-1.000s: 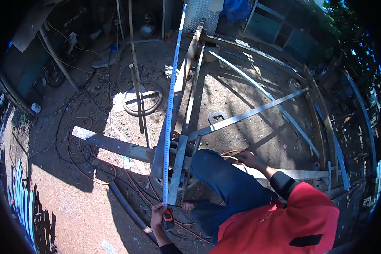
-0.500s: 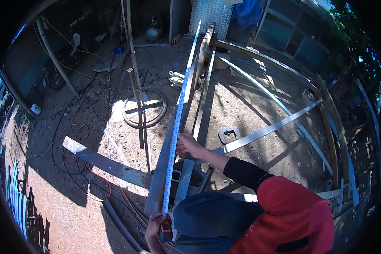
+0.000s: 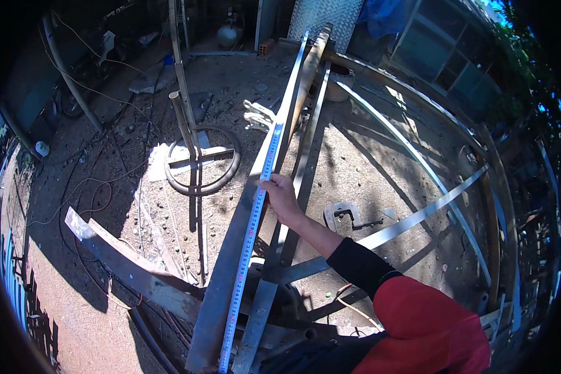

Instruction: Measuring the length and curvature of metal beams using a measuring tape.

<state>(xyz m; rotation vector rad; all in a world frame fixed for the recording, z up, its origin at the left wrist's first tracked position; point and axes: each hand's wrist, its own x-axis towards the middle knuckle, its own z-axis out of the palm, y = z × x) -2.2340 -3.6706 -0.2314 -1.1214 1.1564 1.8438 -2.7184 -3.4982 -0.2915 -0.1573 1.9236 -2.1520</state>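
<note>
A blue-and-white tape measure blade (image 3: 246, 249) stretches lengthwise along a long grey steel bar (image 3: 212, 299), from the lower edge toward the far end. My right hand (image 3: 283, 199) reaches in from the right and is closed at the blade's edge, thumb and fingers pinching it partway up the bar. Its fingertips are partly hidden by the blade and the bar. My left hand and the tape's case lie beyond the lower edge. Beneath the bar, a short flat metal strip (image 3: 255, 324) and a longer flat bar (image 3: 430, 212) cross at angles.
Locking clamps (image 3: 258, 115) grip near the bar's far part. A C-clamp (image 3: 343, 215) lies on the dirt to the right. At left stand a round-based post (image 3: 184, 121), a curved metal strip (image 3: 143, 274) and tangled hoses. A gas cylinder (image 3: 229, 36) stands at the back.
My right hand has moved farther along the tape blade. My left hand, which held the orange-and-black tape case, has dropped out past the lower edge as the view shifted.
</note>
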